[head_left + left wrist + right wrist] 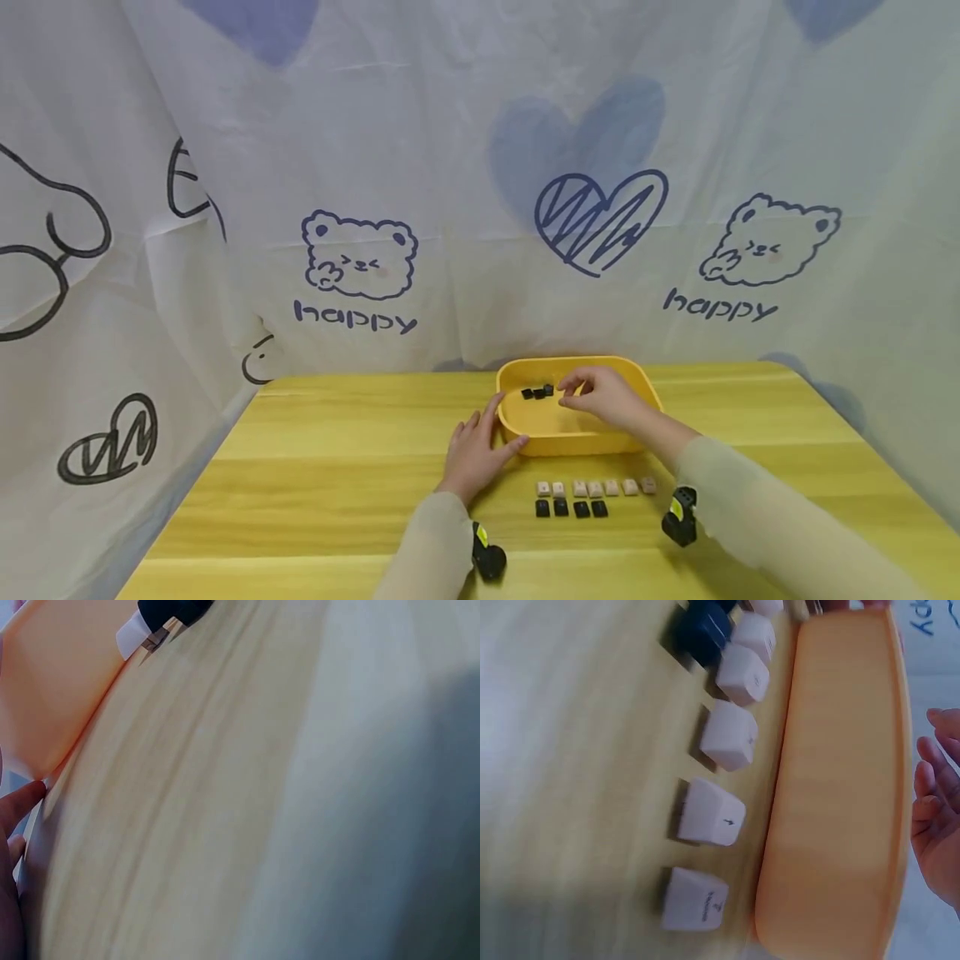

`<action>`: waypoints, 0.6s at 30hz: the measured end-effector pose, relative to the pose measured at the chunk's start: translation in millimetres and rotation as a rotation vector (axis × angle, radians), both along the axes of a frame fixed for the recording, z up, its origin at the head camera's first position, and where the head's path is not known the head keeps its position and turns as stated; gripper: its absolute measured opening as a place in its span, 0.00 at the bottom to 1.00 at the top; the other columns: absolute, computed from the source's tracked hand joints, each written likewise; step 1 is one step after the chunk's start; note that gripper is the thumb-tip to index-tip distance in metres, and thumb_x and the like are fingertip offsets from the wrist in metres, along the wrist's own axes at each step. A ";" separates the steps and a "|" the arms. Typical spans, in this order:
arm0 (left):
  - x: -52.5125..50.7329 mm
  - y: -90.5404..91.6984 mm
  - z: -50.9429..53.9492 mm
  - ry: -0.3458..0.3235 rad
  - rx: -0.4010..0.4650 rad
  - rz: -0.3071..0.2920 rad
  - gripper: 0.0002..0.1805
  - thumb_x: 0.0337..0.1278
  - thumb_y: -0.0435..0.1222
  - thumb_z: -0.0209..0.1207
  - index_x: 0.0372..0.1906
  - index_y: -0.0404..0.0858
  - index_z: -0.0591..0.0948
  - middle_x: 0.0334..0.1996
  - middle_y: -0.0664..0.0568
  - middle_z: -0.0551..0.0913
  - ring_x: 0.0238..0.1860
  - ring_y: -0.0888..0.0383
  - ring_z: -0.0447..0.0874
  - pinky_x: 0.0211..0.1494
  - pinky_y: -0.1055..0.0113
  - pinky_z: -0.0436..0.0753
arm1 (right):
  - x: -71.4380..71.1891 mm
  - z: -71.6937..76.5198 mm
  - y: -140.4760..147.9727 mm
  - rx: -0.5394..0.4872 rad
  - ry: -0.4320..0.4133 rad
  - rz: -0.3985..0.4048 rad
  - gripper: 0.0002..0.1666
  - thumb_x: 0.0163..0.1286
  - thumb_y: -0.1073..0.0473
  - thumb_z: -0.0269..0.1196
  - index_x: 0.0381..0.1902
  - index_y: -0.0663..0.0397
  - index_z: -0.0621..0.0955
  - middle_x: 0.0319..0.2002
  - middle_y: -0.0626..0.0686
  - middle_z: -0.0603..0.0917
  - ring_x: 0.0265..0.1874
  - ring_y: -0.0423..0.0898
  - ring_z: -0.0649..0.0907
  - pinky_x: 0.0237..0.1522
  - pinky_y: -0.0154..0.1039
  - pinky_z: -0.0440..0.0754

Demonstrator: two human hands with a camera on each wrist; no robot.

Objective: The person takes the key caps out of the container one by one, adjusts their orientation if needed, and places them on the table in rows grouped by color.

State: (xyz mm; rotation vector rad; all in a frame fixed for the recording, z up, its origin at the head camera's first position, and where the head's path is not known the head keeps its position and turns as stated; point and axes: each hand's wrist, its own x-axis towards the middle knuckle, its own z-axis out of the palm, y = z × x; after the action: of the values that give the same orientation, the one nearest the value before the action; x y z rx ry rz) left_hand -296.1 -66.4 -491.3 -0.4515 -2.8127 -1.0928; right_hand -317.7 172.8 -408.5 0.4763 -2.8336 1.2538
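A yellow plastic tray (pixel 581 445) stands at the back of the table with several black keycaps (pixel 538 393) at its left inside. My left hand (pixel 477 454) rests against the tray's left front corner, fingers along the side and thumb at the front wall. Over the tray's inside is my right hand (pixel 603 398), its fingers loosely bent, thumb and forefinger apart. Nothing shows between them. In front of the tray lies a row of white keycaps (pixel 611 487), and nearer, a shorter row of black keycaps (pixel 582 509). White keycaps (pixel 694 900) also appear close up in the right wrist view.
The wood-grain table (pixel 337 483) extends to both sides of the tray. Behind it hangs a pale cloth (pixel 465 250) with printed hearts and bears. A wrist camera (pixel 679 517) sits low over the table, right of the keycap rows.
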 end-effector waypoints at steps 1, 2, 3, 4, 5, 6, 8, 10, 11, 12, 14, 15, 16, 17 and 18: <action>0.1 -0.3 -0.3 -0.005 0.000 0.000 0.45 0.59 0.64 0.56 0.77 0.56 0.53 0.71 0.46 0.65 0.71 0.40 0.59 0.74 0.45 0.47 | -4.1 -1.5 -0.7 0.004 -0.002 0.000 0.09 0.63 0.61 0.69 0.41 0.58 0.86 0.31 0.48 0.82 0.29 0.47 0.76 0.31 0.38 0.77; 0.2 -0.5 -0.6 -0.006 0.003 0.000 0.45 0.59 0.63 0.56 0.77 0.57 0.53 0.71 0.46 0.65 0.71 0.40 0.59 0.74 0.45 0.47 | -8.0 -3.1 -1.5 0.006 -0.007 -0.004 0.10 0.63 0.61 0.69 0.42 0.58 0.86 0.31 0.48 0.82 0.30 0.46 0.76 0.32 0.38 0.77; 0.4 -0.7 -0.7 -0.004 0.007 0.001 0.45 0.59 0.63 0.56 0.77 0.57 0.53 0.71 0.46 0.66 0.71 0.40 0.59 0.74 0.45 0.47 | -11.8 -4.5 -2.1 0.009 -0.008 -0.003 0.10 0.63 0.61 0.68 0.42 0.60 0.85 0.32 0.49 0.82 0.30 0.47 0.76 0.33 0.39 0.77; 0.2 -0.9 -1.3 0.003 0.009 0.002 0.45 0.58 0.64 0.56 0.77 0.57 0.54 0.70 0.46 0.66 0.70 0.39 0.59 0.74 0.45 0.47 | -15.4 -6.1 -3.1 0.010 -0.010 -0.009 0.11 0.63 0.62 0.68 0.42 0.61 0.85 0.32 0.49 0.82 0.30 0.46 0.76 0.33 0.38 0.77; 0.4 -1.1 -1.3 0.006 0.011 0.003 0.45 0.58 0.64 0.56 0.77 0.57 0.54 0.70 0.45 0.67 0.70 0.39 0.60 0.74 0.45 0.47 | -19.0 -7.7 -3.7 0.011 -0.012 -0.011 0.11 0.63 0.62 0.68 0.43 0.62 0.85 0.32 0.49 0.82 0.30 0.46 0.76 0.33 0.38 0.77; 0.8 -1.3 -1.2 0.009 0.011 0.003 0.45 0.58 0.65 0.55 0.77 0.56 0.54 0.70 0.45 0.67 0.70 0.39 0.60 0.74 0.45 0.47 | -22.2 -8.9 -4.6 0.012 -0.013 -0.015 0.11 0.63 0.63 0.68 0.42 0.63 0.85 0.31 0.49 0.82 0.30 0.46 0.76 0.34 0.38 0.76; 1.4 -1.0 -0.8 0.016 0.014 0.001 0.46 0.57 0.66 0.55 0.77 0.56 0.55 0.69 0.44 0.67 0.70 0.38 0.60 0.74 0.44 0.48 | -27.3 -10.4 -5.5 0.015 -0.022 -0.019 0.11 0.63 0.65 0.67 0.42 0.64 0.85 0.32 0.50 0.82 0.31 0.47 0.76 0.34 0.39 0.76; 1.9 -0.8 0.3 0.021 0.015 0.000 0.46 0.56 0.67 0.55 0.77 0.56 0.55 0.69 0.43 0.68 0.69 0.37 0.61 0.73 0.44 0.48 | -31.9 -12.2 -5.8 0.027 -0.027 -0.019 0.11 0.62 0.66 0.67 0.42 0.65 0.84 0.32 0.51 0.82 0.31 0.46 0.76 0.35 0.40 0.76; 2.2 -0.7 1.4 0.022 0.017 0.000 0.46 0.56 0.67 0.55 0.77 0.56 0.55 0.69 0.43 0.68 0.69 0.37 0.61 0.73 0.43 0.48 | -34.1 -12.9 -5.7 0.032 -0.027 -0.012 0.11 0.62 0.66 0.67 0.43 0.66 0.84 0.32 0.51 0.82 0.31 0.46 0.77 0.36 0.41 0.76; 2.1 -0.7 2.4 0.020 0.015 -0.001 0.46 0.56 0.67 0.55 0.77 0.56 0.55 0.69 0.44 0.68 0.69 0.37 0.61 0.73 0.44 0.48 | -36.1 -13.7 -5.8 0.037 -0.027 -0.008 0.12 0.62 0.66 0.68 0.43 0.66 0.84 0.33 0.52 0.82 0.32 0.46 0.77 0.37 0.42 0.77; 2.6 -0.7 2.1 0.021 0.016 -0.004 0.46 0.56 0.67 0.55 0.77 0.56 0.55 0.69 0.44 0.68 0.69 0.38 0.61 0.73 0.44 0.48 | -39.1 -17.5 -5.4 0.043 -0.031 0.003 0.13 0.62 0.66 0.68 0.44 0.67 0.84 0.35 0.54 0.83 0.34 0.47 0.78 0.40 0.44 0.78; 2.6 -1.0 1.9 0.021 0.016 -0.006 0.46 0.56 0.67 0.54 0.77 0.56 0.55 0.69 0.45 0.68 0.69 0.38 0.61 0.73 0.44 0.48 | -40.8 -19.5 -5.3 0.045 -0.033 0.008 0.13 0.61 0.67 0.68 0.44 0.68 0.83 0.36 0.55 0.83 0.35 0.48 0.79 0.41 0.45 0.78; 2.5 -1.3 1.8 0.017 0.019 -0.007 0.46 0.56 0.67 0.54 0.77 0.56 0.55 0.69 0.45 0.67 0.70 0.38 0.60 0.74 0.44 0.48 | -42.4 -21.3 -5.3 0.046 -0.038 0.010 0.14 0.61 0.67 0.68 0.44 0.68 0.83 0.38 0.57 0.84 0.36 0.49 0.80 0.43 0.46 0.79; 2.3 -1.5 1.7 0.012 0.018 -0.007 0.46 0.56 0.67 0.54 0.77 0.57 0.54 0.70 0.46 0.67 0.70 0.39 0.60 0.74 0.45 0.47 | -44.3 -23.2 -5.5 0.046 -0.046 0.009 0.14 0.61 0.67 0.68 0.44 0.68 0.83 0.39 0.58 0.84 0.38 0.50 0.80 0.45 0.48 0.79; 2.2 -1.8 1.2 0.009 0.017 -0.007 0.47 0.56 0.68 0.54 0.77 0.57 0.54 0.70 0.46 0.67 0.70 0.39 0.60 0.74 0.45 0.47 | -46.2 -24.9 -5.6 0.049 -0.056 0.009 0.14 0.61 0.66 0.68 0.45 0.67 0.83 0.41 0.58 0.84 0.40 0.51 0.81 0.47 0.49 0.79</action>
State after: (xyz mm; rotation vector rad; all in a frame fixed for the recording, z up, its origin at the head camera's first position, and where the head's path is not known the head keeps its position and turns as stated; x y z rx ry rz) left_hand -293.9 -68.2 -490.1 -0.4640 -2.7942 -1.1127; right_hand -363.9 167.2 -433.4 0.4623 -2.9182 1.2204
